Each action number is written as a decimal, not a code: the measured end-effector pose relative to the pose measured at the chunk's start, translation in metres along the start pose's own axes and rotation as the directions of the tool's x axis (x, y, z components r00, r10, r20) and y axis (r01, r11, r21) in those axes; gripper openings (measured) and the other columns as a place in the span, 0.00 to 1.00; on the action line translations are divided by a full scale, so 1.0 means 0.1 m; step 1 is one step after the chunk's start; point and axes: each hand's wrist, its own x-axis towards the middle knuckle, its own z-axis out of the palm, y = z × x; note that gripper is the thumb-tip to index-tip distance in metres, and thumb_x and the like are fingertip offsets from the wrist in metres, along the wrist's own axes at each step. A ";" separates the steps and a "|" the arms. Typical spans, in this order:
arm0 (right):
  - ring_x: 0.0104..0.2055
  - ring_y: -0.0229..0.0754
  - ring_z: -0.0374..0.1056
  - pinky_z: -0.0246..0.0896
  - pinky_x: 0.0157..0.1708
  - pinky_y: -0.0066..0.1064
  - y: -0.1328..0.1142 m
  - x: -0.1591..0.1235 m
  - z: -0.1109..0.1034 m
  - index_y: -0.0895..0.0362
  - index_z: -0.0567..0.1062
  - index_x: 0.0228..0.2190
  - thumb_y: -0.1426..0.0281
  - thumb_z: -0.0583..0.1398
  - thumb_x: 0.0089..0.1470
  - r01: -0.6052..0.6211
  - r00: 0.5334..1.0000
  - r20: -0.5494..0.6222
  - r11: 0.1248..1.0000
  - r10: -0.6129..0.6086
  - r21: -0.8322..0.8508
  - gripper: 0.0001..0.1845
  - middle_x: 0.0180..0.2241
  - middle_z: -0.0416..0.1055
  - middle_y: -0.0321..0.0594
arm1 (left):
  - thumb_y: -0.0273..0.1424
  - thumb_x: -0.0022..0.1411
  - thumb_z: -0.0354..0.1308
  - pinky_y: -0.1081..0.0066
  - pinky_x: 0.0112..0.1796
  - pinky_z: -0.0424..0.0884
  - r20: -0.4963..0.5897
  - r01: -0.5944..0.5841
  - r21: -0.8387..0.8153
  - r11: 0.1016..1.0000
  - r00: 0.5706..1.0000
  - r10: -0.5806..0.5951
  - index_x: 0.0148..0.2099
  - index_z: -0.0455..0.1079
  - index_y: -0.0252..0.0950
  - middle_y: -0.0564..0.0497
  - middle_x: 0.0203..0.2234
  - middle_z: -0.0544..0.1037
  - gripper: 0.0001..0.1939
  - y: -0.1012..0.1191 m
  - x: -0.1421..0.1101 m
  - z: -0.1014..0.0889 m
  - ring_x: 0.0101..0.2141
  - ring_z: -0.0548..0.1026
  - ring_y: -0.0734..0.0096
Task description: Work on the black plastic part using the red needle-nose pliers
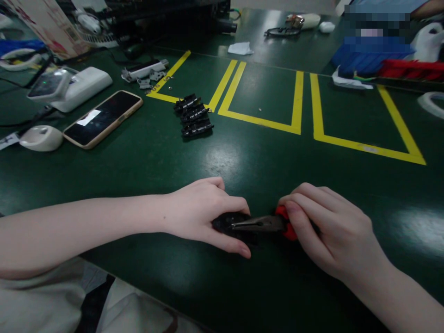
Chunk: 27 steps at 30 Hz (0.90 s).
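Note:
My left hand (208, 210) is closed around a black plastic part (225, 223) low over the green table (138, 171). In my right hand (329, 226) are long-nose pliers (263, 224) with red handles, gripped near the joint. Their metal jaws point left and reach onto the black part; whether they pinch it I cannot make out. My left thumb and index finger lie on either side of the part, which is partly hidden by the hand. Farther back, several similar black plastic pieces (194, 115) lie in a row.
A phone (104, 118), a white mouse (41, 138) and a white device with a screen (69, 85) stand at left. Small grey metal pieces (147, 78) lie behind. Yellow tape (260, 122) marks frames on the table. Blue (367, 58) and red bins (412, 69) stand back right.

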 end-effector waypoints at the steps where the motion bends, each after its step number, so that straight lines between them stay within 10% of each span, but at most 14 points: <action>1: 0.27 0.34 0.60 0.57 0.26 0.29 0.00 0.00 0.00 0.61 0.73 0.29 0.75 0.53 0.62 -0.001 1.000 -0.001 1.000 0.001 -0.001 0.12 0.28 0.67 0.39 | 0.50 0.60 0.63 0.69 0.39 0.56 -0.002 -0.001 0.000 1.000 1.000 0.001 0.43 0.70 0.35 0.58 0.28 0.78 0.22 0.00 0.00 0.00 0.25 0.70 0.78; 27: 0.28 0.35 0.63 0.59 0.26 0.29 -0.01 -0.01 0.04 0.58 0.72 0.30 0.74 0.53 0.62 -0.031 0.998 -0.046 0.999 0.032 0.020 0.10 0.28 0.69 0.38 | 0.50 0.63 0.59 0.68 0.39 0.57 -0.006 -0.010 0.011 1.000 1.000 0.010 0.43 0.70 0.36 0.58 0.27 0.77 0.21 -0.01 0.00 0.01 0.25 0.71 0.77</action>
